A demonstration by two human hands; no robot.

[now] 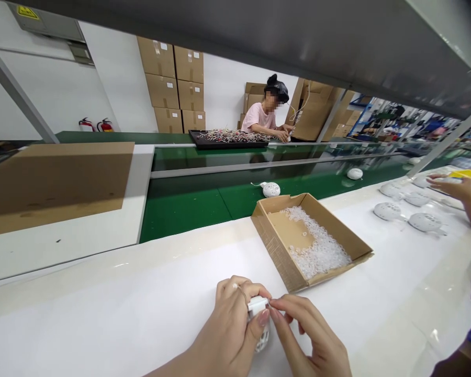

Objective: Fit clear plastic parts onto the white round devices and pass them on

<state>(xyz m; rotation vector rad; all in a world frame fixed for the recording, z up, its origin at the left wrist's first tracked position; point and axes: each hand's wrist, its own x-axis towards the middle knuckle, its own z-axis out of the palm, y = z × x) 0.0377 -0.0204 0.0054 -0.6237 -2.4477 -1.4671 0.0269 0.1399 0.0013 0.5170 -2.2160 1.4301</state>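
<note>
My left hand [230,319] is wrapped around a small white perforated plastic shell [261,339], held just above the white worktable [102,314]. A white plug-like piece [257,303] sticks out at the shell's top. My right hand [310,330] pinches at that piece with thumb and forefinger, touching the left thumb. Both hands sit at the bottom centre of the view. A shallow cardboard tray [277,246] with many tiny clear plastic pieces [317,248] lies just beyond my right hand.
A green conveyor belt [188,207] carries two white shells [270,189]. More shells [424,221] lie at the right, where a co-worker's hand [451,186] reaches. Across the belt a person [265,118] works by a black tray [230,139]. Stacked cartons [175,89] stand behind.
</note>
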